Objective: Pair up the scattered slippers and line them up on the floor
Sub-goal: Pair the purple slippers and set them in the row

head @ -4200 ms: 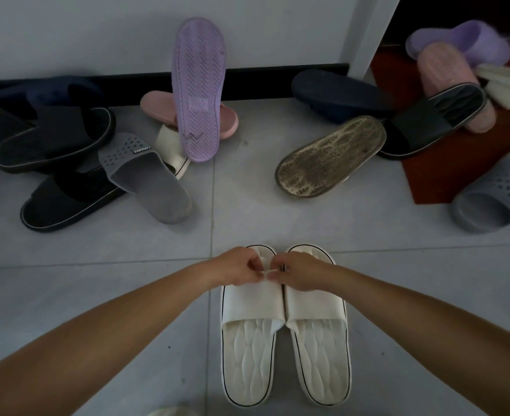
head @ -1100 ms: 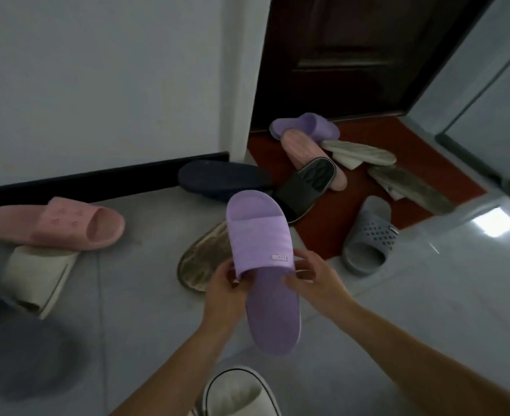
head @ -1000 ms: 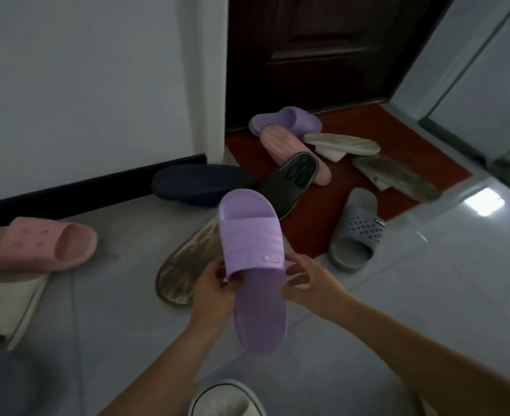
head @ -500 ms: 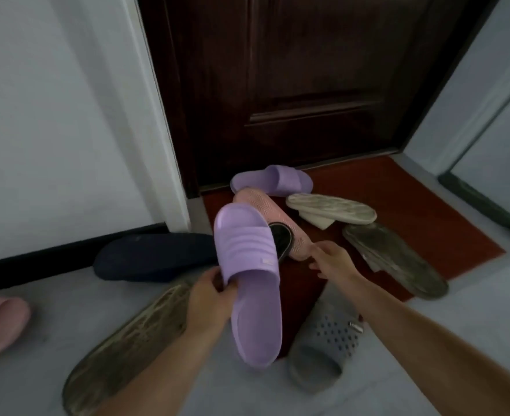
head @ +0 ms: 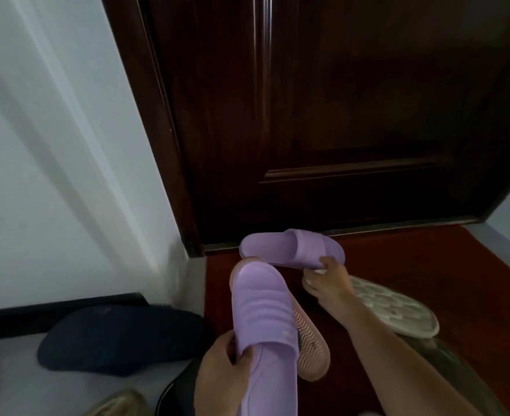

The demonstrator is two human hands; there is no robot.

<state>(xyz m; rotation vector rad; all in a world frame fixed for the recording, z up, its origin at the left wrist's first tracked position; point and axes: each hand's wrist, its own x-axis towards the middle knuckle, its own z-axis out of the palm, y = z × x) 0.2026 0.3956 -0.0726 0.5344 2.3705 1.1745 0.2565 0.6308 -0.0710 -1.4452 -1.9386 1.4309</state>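
My left hand (head: pixel 217 370) grips one purple slipper (head: pixel 262 310); my right hand (head: pixel 326 280) pinches its mate (head: pixel 289 246) by the door (head: pixel 338 115)

Sole-up slipper (head: pixel 398 313) on mat (head: pixel 413 259) before door (head: pixel 338 115), lone slipper (head: pixel 121 340) on floor (head: pixel 7 373) left

Left hand (head: pixel 217 370) grips a purple slipper (head: pixel 262 313); right hand (head: pixel 326 280) pinches second purple slipper (head: pixel 289 249) just beyond, on red mat (head: pixel 428 265).
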